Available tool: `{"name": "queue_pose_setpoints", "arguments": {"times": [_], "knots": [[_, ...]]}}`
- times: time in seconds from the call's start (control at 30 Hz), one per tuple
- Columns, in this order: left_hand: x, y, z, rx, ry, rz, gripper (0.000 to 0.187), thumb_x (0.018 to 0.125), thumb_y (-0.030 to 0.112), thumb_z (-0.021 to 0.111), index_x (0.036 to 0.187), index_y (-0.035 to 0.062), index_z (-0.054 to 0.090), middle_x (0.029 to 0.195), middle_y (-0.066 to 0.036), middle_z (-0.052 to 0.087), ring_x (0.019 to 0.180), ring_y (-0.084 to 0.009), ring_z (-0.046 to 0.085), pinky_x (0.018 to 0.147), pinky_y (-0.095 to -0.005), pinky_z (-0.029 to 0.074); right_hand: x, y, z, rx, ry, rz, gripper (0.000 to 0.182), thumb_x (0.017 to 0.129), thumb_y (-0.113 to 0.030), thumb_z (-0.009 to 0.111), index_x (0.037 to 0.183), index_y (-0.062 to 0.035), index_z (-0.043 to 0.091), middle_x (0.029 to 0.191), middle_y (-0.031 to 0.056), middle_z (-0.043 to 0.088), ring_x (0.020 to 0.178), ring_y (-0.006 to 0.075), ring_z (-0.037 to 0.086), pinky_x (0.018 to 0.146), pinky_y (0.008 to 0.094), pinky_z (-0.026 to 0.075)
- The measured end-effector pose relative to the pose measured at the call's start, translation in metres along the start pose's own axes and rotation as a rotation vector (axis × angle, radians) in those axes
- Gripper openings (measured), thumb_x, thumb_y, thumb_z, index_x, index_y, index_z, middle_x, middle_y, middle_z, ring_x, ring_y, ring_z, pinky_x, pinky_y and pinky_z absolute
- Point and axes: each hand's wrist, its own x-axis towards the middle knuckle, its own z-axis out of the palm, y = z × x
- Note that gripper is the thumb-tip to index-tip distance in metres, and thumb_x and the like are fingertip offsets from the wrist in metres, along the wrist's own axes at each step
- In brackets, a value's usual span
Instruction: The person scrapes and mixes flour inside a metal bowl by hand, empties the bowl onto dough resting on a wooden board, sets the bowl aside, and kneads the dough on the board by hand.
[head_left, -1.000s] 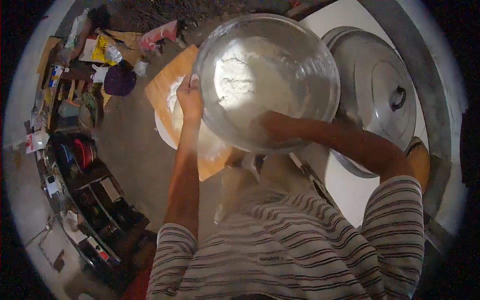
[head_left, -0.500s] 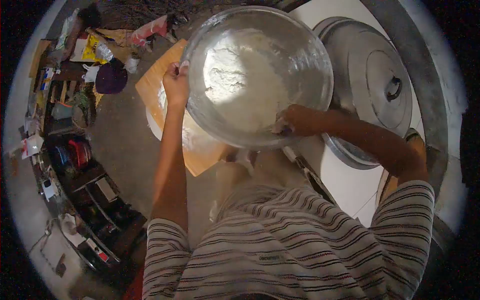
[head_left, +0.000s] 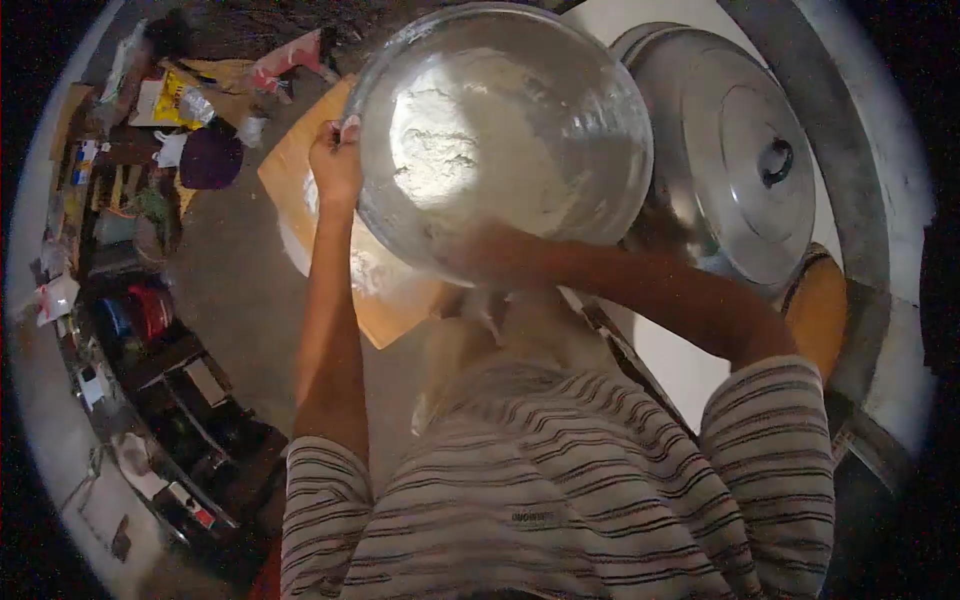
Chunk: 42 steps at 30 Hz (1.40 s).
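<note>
A large metal basin point(head_left: 610, 150) hangs tilted in front of me, its inside facing me. White flour point(head_left: 435, 150) lies in it, brightly lit on the left side. My left hand point(head_left: 338, 165) is closed around the basin's left rim. Low inside the basin, close to the near wall, is my right hand point(head_left: 490, 250), its fingers smeared by motion. Below and left of the basin shows a wooden board point(head_left: 385, 318) dusted with flour.
To the right, a big lidded metal pot point(head_left: 745, 140) stands on a white tiled surface point(head_left: 680, 360). A shelf point(head_left: 190, 375) full of household items runs along the left. Behind it lie a yellow packet point(head_left: 183, 100) and a purple cloth-like item point(head_left: 210, 158).
My right hand has swept left along the basin's near wall, from its lower right towards the lower middle. My left hand keeps its hold on the rim.
</note>
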Motion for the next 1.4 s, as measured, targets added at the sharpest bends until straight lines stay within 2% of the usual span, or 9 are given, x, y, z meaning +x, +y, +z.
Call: {"name": "queue_pose_setpoints", "arguments": {"times": [0.47,0.53,0.57,0.63,0.73,0.8,1.1,1.17,1.4], "knots": [[-0.003,-0.007,0.0,-0.004,-0.002,-0.043,0.017,0.077,0.014,0.054,0.069,0.0002,0.049,0.062,-0.003,0.049,0.058,-0.009,0.041,0.054,-0.0235,0.035,-0.144,0.027,-0.072,-0.418,-0.292,0.444,0.033,0.062,-0.007,0.053,0.094,-0.0061,0.054,0.096,0.0121,0.053,0.09,0.0285,0.05,0.077,0.0399,0.041],[-0.004,-0.014,0.001,-0.014,0.035,-0.023,0.018,0.076,0.014,0.054,0.068,0.0002,0.049,0.06,-0.002,0.048,0.056,-0.009,0.04,0.053,-0.0235,0.034,-0.129,0.006,-0.016,-0.134,0.291,-0.127,0.027,0.063,-0.009,0.053,0.09,-0.0051,0.056,0.09,0.0145,0.053,0.087,0.0306,0.05,0.078,0.0402,0.039],[-0.002,-0.017,0.003,-0.025,0.079,0.001,0.018,0.076,0.015,0.055,0.066,0.0003,0.049,0.059,-0.002,0.047,0.055,-0.0091,0.039,0.052,-0.0236,0.034,-0.107,0.013,0.046,-0.104,0.147,0.227,0.029,0.065,-0.014,0.055,0.092,-0.0044,0.055,0.094,0.016,0.053,0.088,0.0321,0.049,0.079,0.0396,0.038],[0.002,-0.026,0.004,-0.065,0.063,-0.017,0.019,0.076,0.015,0.055,0.066,0.0002,0.049,0.057,-0.001,0.045,0.054,-0.0092,0.038,0.051,-0.0241,0.034,-0.061,-0.044,0.013,0.019,0.632,-0.211,0.03,0.067,-0.021,0.055,0.09,-0.0028,0.056,0.094,0.017,0.053,0.088,0.0318,0.05,0.079,0.0397,0.038],[0.0,-0.022,0.004,-0.053,0.066,-0.006,0.02,0.076,0.016,0.055,0.065,-0.0001,0.049,0.054,-0.002,0.042,0.051,-0.0097,0.037,0.049,-0.025,0.033,-0.026,-0.041,0.04,0.07,0.262,0.224,0.024,0.069,-0.026,0.056,0.08,-0.0049,0.061,0.069,0.0137,0.059,0.067,0.0319,0.058,0.062,0.0424,0.046],[-0.002,-0.015,0.003,-0.007,0.092,0.023,0.021,0.076,0.016,0.055,0.065,-0.0004,0.049,0.053,-0.002,0.042,0.05,-0.01,0.036,0.048,-0.0254,0.033,-0.081,-0.061,-0.035,-0.07,0.117,0.318,0.042,0.066,-0.025,0.056,0.102,-0.0026,0.05,0.1,0.0163,0.052,0.088,0.0292,0.051,0.083,0.0377,0.037],[-0.008,-0.022,0.002,-0.058,0.099,-0.046,0.027,0.075,0.021,0.055,0.065,-0.0026,0.048,0.054,-0.008,0.046,0.051,-0.0149,0.039,0.05,-0.0302,0.034,-0.144,0.002,-0.042,-0.444,-0.151,0.047,0.028,0.065,-0.008,0.051,0.092,-0.0055,0.056,0.096,0.0106,0.056,0.088,0.0248,0.052,0.087,0.0336,0.036],[-0.003,-0.034,0.004,-0.031,0.072,-0.016,0.026,0.076,0.021,0.055,0.066,-0.0019,0.047,0.054,-0.007,0.045,0.052,-0.0137,0.038,0.05,-0.0299,0.034,-0.097,-0.025,-0.007,-0.214,-0.103,0.361,0.025,0.068,-0.012,0.049,0.09,-0.0021,0.055,0.095,0.0161,0.054,0.082,0.0294,0.053,0.074,0.0371,0.042],[-0.007,-0.024,0.0,-0.067,-0.014,-0.062,0.022,0.078,0.019,0.054,0.071,-0.0007,0.048,0.062,-0.004,0.048,0.057,-0.0114,0.039,0.053,-0.0268,0.035,0.01,0.024,-0.013,0.004,0.638,-0.11,0.02,0.073,-0.013,0.044,0.087,-0.0028,0.055,0.084,0.0168,0.055,0.076,0.0318,0.053,0.067,0.0416,0.041]]}}
